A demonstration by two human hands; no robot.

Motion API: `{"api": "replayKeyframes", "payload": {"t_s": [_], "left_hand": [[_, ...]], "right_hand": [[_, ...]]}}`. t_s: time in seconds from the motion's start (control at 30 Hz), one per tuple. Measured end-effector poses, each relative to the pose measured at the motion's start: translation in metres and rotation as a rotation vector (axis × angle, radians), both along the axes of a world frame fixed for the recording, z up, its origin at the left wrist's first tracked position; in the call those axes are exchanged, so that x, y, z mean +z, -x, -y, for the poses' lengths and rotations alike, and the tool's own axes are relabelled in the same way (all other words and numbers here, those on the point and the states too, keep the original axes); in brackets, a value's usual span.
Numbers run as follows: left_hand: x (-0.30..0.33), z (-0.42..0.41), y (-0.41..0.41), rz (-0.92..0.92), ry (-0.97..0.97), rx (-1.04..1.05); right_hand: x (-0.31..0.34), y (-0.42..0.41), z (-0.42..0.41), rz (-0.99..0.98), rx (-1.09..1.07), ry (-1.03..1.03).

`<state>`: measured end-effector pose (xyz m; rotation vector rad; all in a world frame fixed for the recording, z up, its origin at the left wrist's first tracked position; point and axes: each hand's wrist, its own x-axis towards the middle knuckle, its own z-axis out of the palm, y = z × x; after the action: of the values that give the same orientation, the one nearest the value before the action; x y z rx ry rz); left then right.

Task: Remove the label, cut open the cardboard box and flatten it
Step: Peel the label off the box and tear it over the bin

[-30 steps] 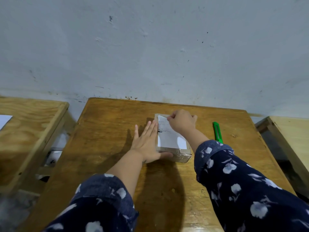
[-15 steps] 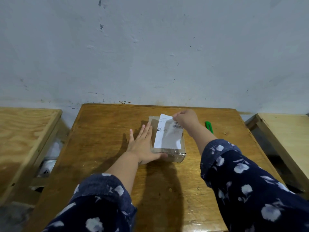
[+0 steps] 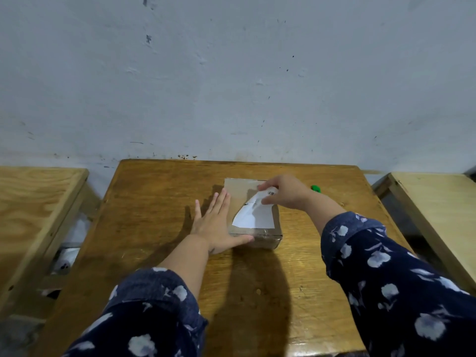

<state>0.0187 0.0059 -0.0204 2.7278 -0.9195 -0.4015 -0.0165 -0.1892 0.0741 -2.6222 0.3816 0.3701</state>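
A small brown cardboard box [image 3: 238, 188] sits near the middle of the wooden table [image 3: 159, 202]. The white paper label [image 3: 253, 215] is peeled up from the far part of the box top; its near end still lies on the box. My right hand [image 3: 284, 193] pinches the label's lifted far edge. Flat on the table lies my left hand [image 3: 215, 222], fingers spread against the box's left side and thumb along its front edge. A green cutter [image 3: 315, 188] lies just right of the box, mostly hidden behind my right hand.
The table stands against a grey wall [image 3: 231, 73]. A lighter wooden table [image 3: 33, 202] stands to the left and another [image 3: 438, 202] to the right, each with a gap between it and the middle table.
My right hand has peeled the label from flat on the box toward me and to the right, baring the far part of the box top. My left hand stayed in place.
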Motion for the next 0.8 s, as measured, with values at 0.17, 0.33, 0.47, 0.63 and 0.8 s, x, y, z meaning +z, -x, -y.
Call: {"api": "replayKeyframes", "payload": {"t_s": [0.17, 0.33, 0.47, 0.63, 0.8], "left_hand": [[0.003, 0.000, 0.001, -0.015, -0.010, -0.002], [0.003, -0.003, 0.000, -0.073, 0.036, -0.029], [0.003, -0.003, 0.000, -0.090, 0.043, -0.038], [0.019, 0.004, -0.002, -0.010, 0.210, 0.041], [0.055, 0.039, 0.005, 0.576, 0.526, -0.220]], "right_hand": [[0.001, 0.002, 0.004, 0.076, 0.096, 0.241], [0.006, 0.002, 0.014, 0.075, -0.082, 0.140], [0.007, 0.007, 0.028, 0.127, -0.269, -0.009], [0.001, 0.019, 0.027, 0.151, -0.349, 0.011], [0.003, 0.040, 0.024, 0.204, -0.370, 0.020]]}}
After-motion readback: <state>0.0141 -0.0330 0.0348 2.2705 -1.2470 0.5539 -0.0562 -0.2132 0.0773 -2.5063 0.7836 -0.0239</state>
